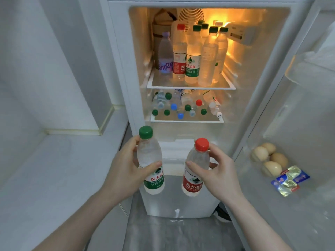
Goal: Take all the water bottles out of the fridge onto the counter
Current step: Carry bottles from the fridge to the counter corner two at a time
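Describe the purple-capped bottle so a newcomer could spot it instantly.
Look at the fridge's lit upper shelf, where bottles stand upright. The purple-capped bottle is leftmost in the front row, beside a red-labelled bottle. Only it has a purple cap and purple label.

Green-capped bottle (150, 160) has a green label, red-capped bottle (196, 169) a red one.

We're seeing upper fridge shelf (190, 87) carrying upright bottles (193, 58); lower shelf (186, 120) holding bottles lying flat (181, 105), caps facing out. Door shelf (290, 205) carrying eggs (270, 158), foil packets (290, 180).
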